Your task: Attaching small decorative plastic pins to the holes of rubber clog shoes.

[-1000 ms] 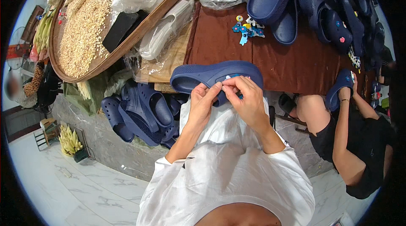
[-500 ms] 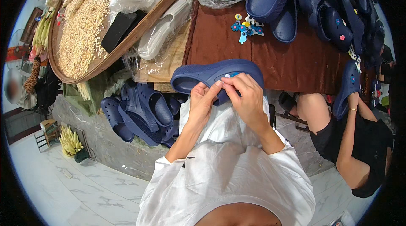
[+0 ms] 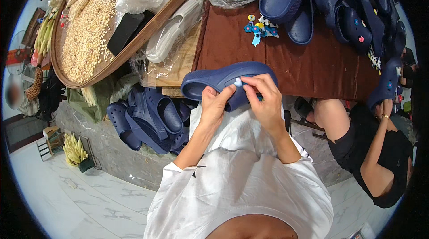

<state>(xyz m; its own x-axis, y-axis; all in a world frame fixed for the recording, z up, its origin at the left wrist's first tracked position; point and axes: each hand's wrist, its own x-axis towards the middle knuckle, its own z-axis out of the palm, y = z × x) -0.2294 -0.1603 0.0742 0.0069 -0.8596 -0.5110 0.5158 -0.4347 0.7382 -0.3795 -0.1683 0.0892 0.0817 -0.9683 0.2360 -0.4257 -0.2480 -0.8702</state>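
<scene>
1. Head view: your left hand (image 3: 215, 105) grips the near side of a navy clog (image 3: 225, 82), its fingers curled shut around the clog's edge, thumb up by the top.
2. Your right hand (image 3: 264, 100) lies on the clog's upper, its fingers pinched closed on a small pale charm (image 3: 238, 82) that sits against the clog.
3. You hold the clog just in front of your chest, at the near edge of the brown surface (image 3: 308, 67), sideways with its opening to your left.
4. On the surface, farther off, lies a cluster of coloured charms (image 3: 258, 28), and beyond them a heap of navy clogs (image 3: 313, 2).
5. To your left, a round woven tray (image 3: 96, 71) holds pale grain, and more clogs (image 3: 149, 118) lie piled below it.
6. To your right, another person (image 3: 380, 158) in black holds a clog (image 3: 385, 84) of their own.
</scene>
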